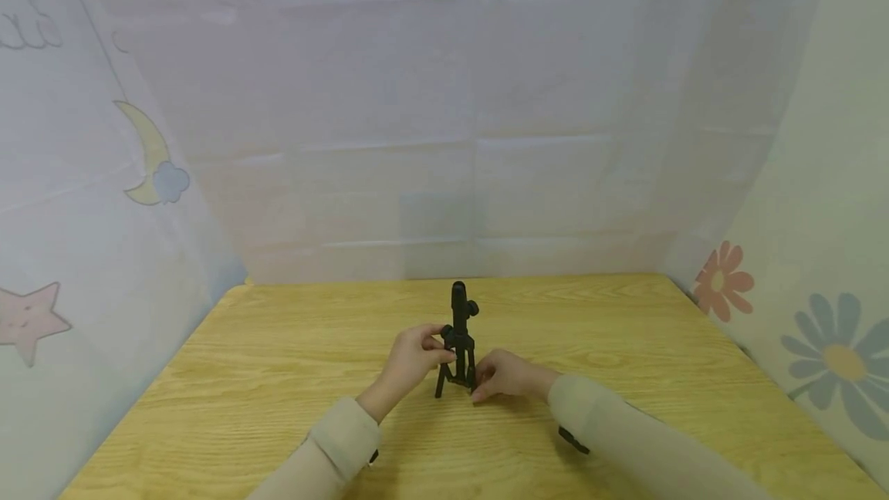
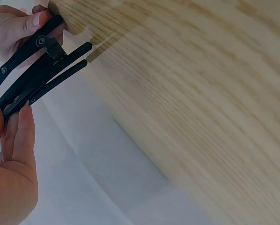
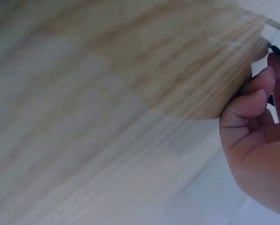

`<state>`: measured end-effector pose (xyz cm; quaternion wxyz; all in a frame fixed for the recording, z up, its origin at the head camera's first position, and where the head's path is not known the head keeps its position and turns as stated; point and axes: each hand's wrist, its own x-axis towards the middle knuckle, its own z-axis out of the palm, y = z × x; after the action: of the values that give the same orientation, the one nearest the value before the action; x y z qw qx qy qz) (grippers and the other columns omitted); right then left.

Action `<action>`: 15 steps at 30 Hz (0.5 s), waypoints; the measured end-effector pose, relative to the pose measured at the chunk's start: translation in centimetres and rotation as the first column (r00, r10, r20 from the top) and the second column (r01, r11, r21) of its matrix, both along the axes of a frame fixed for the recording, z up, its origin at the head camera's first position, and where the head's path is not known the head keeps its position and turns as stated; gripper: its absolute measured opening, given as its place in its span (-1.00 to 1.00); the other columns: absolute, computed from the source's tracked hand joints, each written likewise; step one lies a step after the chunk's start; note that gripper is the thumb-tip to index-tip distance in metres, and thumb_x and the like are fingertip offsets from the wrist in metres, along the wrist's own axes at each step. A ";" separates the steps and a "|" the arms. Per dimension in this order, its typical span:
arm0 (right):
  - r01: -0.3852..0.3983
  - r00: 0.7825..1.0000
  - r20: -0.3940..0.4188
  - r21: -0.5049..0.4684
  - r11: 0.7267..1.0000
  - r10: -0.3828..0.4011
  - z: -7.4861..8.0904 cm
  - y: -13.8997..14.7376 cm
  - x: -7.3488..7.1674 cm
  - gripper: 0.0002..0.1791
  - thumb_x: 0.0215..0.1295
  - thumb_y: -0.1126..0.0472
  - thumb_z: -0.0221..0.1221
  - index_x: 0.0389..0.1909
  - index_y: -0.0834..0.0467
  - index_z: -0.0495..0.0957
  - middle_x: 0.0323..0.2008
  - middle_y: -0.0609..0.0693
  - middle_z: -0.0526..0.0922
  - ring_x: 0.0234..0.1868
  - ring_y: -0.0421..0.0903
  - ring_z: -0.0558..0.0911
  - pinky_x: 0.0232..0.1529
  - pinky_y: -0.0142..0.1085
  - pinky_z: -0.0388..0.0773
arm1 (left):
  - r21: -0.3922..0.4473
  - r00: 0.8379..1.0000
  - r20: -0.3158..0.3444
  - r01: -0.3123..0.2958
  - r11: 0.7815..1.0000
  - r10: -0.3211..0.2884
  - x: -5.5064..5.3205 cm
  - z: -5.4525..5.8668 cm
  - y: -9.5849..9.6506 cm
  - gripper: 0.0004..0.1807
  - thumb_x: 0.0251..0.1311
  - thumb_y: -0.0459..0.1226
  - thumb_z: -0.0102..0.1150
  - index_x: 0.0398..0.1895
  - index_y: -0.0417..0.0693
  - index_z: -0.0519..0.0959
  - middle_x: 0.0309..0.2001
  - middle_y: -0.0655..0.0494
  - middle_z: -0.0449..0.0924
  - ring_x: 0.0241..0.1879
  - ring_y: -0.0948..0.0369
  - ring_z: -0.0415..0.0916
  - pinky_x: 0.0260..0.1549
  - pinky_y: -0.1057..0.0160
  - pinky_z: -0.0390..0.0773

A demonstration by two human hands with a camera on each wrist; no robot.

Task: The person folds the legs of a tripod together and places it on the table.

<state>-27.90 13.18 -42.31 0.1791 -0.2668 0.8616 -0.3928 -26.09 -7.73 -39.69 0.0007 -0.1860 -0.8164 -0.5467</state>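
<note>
A small black tripod (image 1: 460, 326) is upright over the wooden table, its legs partly spread. My left hand (image 1: 411, 363) pinches it near the top of the legs, between thumb and fingers. Lower down, my right hand (image 1: 507, 375) pinches the end of one leg from the right side. In the left wrist view the tripod's legs (image 2: 37, 70) run slantwise, with the left hand (image 2: 16, 159) at the hub and the right hand (image 2: 18, 28) at a leg's end. The right wrist view shows the right hand (image 3: 257, 131) with curled fingers, the tripod mostly hidden behind them.
The wood-grain table (image 1: 278, 376) reaches back to a pale hanging sheet (image 1: 389, 99). Printed sheets with a moon (image 1: 149, 149) and a star on the left, and flowers (image 1: 843, 361) on the right, flank it.
</note>
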 end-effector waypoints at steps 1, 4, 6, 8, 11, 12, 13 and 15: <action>-0.012 1.000 -0.003 0.001 1.000 0.012 0.0 0.0 -0.1 -0.90 0.14 0.31 0.38 -0.44 0.26 0.67 -0.52 -0.14 0.58 -0.50 -0.23 0.37 -0.43 -0.39 0.34 | 0.002 1.000 0.002 0.000 1.000 0.000 0.0 0.0 0.0 -0.44 0.13 -0.42 0.34 0.19 -0.47 0.44 -0.40 -0.05 0.67 -0.37 0.10 0.64 -0.33 0.18 0.64; -0.045 0.999 -0.024 0.014 0.999 0.045 -0.2 0.1 -0.5 -0.90 0.14 0.32 0.38 -0.45 0.28 0.66 -0.53 -0.14 0.58 -0.51 -0.25 0.37 -0.45 -0.42 0.34 | -0.004 1.000 0.001 0.003 1.000 -0.003 -0.2 0.1 -0.1 -0.46 0.12 -0.44 0.34 0.18 -0.47 0.44 -0.42 -0.05 0.67 -0.40 0.11 0.64 -0.37 0.20 0.64; -0.054 0.998 -0.025 0.018 0.998 0.055 -0.2 0.1 -0.8 -0.90 0.13 0.32 0.38 -0.44 0.28 0.67 -0.53 -0.13 0.58 -0.52 -0.25 0.37 -0.46 -0.42 0.33 | -0.010 1.000 0.001 0.005 1.000 -0.005 -0.2 0.2 -0.1 -0.46 0.13 -0.45 0.33 0.18 -0.47 0.45 -0.42 -0.04 0.67 -0.41 0.11 0.64 -0.38 0.21 0.64; -0.063 0.998 -0.023 0.022 0.998 0.064 -0.3 0.2 -1.0 -0.90 0.12 0.32 0.38 -0.43 0.29 0.67 -0.52 -0.13 0.59 -0.52 -0.26 0.37 -0.47 -0.43 0.34 | -0.017 1.000 0.004 0.006 1.000 -0.006 -0.2 0.2 -0.1 -0.46 0.13 -0.45 0.33 0.18 -0.47 0.45 -0.43 -0.03 0.67 -0.41 0.11 0.64 -0.39 0.21 0.65; -0.071 0.997 -0.010 0.023 0.997 0.072 -0.4 0.1 -1.1 -0.90 0.13 0.32 0.38 -0.41 0.28 0.67 -0.51 -0.13 0.58 -0.51 -0.24 0.37 -0.47 -0.42 0.32 | -0.020 1.000 0.019 0.010 1.000 -0.009 -0.3 0.2 -0.1 -0.47 0.14 -0.46 0.31 0.19 -0.46 0.44 -0.43 -0.02 0.67 -0.41 0.12 0.64 -0.39 0.20 0.65; -0.076 0.997 -0.006 0.024 0.997 0.076 -0.5 0.1 -1.1 -0.91 0.14 0.32 0.37 -0.41 0.28 0.67 -0.51 -0.13 0.58 -0.51 -0.24 0.38 -0.47 -0.41 0.32 | -0.021 1.000 0.021 0.011 1.000 -0.010 -0.3 0.2 -0.2 -0.47 0.14 -0.47 0.31 0.20 -0.47 0.44 -0.42 -0.03 0.67 -0.41 0.11 0.65 -0.39 0.19 0.65; -0.080 0.997 -0.005 0.027 0.996 0.080 -0.5 0.1 -1.1 -0.91 0.14 0.32 0.37 -0.40 0.27 0.67 -0.50 -0.14 0.58 -0.51 -0.23 0.38 -0.46 -0.41 0.32 | -0.023 1.000 0.022 0.011 1.000 -0.011 -0.3 0.1 -0.2 -0.47 0.14 -0.47 0.30 0.20 -0.47 0.43 -0.42 -0.03 0.67 -0.41 0.11 0.65 -0.39 0.19 0.65; -0.088 0.996 -0.006 0.034 0.996 0.088 -0.5 0.0 -1.1 -0.91 0.15 0.31 0.37 -0.39 0.27 0.67 -0.51 -0.15 0.55 -0.51 -0.22 0.37 -0.47 -0.40 0.31 | -0.024 1.000 0.015 0.014 1.000 -0.013 -0.3 0.0 -0.2 -0.47 0.14 -0.48 0.30 0.19 -0.48 0.43 -0.41 -0.05 0.67 -0.40 0.10 0.65 -0.40 0.19 0.66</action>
<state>-29.01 13.18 -42.78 0.1976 -0.3029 0.8563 -0.3688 -26.41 -7.98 -39.65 -0.0114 -0.1873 -0.8217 -0.5382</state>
